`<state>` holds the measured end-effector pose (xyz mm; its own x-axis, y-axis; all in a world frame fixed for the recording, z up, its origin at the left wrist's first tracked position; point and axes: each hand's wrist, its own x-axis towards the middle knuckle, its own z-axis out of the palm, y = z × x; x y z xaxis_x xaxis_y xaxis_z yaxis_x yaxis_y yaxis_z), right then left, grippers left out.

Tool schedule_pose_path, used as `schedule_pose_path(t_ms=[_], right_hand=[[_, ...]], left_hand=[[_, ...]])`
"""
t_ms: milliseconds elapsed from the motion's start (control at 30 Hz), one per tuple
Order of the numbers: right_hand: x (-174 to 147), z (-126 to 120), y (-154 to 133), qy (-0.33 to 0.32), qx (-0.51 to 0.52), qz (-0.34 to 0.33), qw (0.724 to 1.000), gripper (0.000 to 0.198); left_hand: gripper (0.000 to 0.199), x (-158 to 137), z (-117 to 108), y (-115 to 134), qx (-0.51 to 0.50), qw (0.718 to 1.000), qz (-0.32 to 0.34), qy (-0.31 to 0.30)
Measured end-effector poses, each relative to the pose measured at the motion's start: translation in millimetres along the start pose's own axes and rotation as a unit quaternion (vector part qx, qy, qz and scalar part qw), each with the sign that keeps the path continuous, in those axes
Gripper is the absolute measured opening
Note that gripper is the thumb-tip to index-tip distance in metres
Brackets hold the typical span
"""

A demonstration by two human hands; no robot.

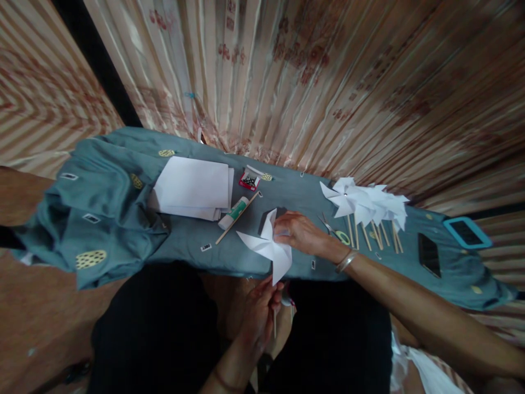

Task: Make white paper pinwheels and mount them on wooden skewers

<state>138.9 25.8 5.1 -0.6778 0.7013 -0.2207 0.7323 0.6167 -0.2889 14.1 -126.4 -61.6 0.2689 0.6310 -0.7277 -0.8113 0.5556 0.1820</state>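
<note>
A white paper pinwheel (pixel 266 249) faces up over the front edge of the cloth, its blades spread. Below it my left hand (pixel 260 309) is closed around the pinwheel's thin wooden stick (pixel 274 324), whose lower end pokes out under the fingers. My right hand (pixel 297 232) reaches in from the right, its fingers bent against the pinwheel's upper right blade; the fingertips are partly hidden by the paper. To the left of the pinwheel lie a glue stick (pixel 233 213) and a loose wooden stick (pixel 223 234), one across the other.
Blue-grey cloth (pixel 184 246) covers the narrow table. On it are a paper stack (pixel 197 186), a red box of pins (pixel 249 179), scissors (pixel 338 234), several finished pinwheels (pixel 369 202), a dark phone (pixel 429 255) and a blue-framed device (pixel 467 232). A pleated curtain (pixel 262 82) hangs behind.
</note>
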Motion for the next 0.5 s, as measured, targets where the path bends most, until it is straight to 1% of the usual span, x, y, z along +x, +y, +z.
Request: schedule_pose_path(t_ms=[167, 233, 267, 400, 500], right_hand=[[-4.2, -1.8, 8.6, 0.027, 0.037, 0.037, 0.998, 0.008], [-6.2, -1.3, 11.1, 0.04, 0.055, 0.047, 0.997, 0.013], [-6.9, -0.6, 12.0, 0.05, 0.062, 0.049, 0.996, 0.02], [-6.5, 4.9, 14.4, 0.085, 0.064, 0.054, 0.993, 0.059], [-3.5, 10.6, 16.6, 0.082, 0.056, 0.076, 0.992, 0.073]], left_hand=[[0.013, 3.2, -3.8, -2.8, 0.02, 1.0, 0.013, -0.011], [0.016, 3.9, -4.6, -3.4, 0.02, 0.999, 0.016, -0.022], [0.017, 3.9, -4.6, -3.5, 0.02, 0.999, 0.017, -0.023], [0.013, 3.2, -3.4, -2.8, 0.027, 0.999, 0.017, -0.014], [0.013, 3.0, -2.7, -2.4, 0.019, 1.0, 0.015, -0.013]])
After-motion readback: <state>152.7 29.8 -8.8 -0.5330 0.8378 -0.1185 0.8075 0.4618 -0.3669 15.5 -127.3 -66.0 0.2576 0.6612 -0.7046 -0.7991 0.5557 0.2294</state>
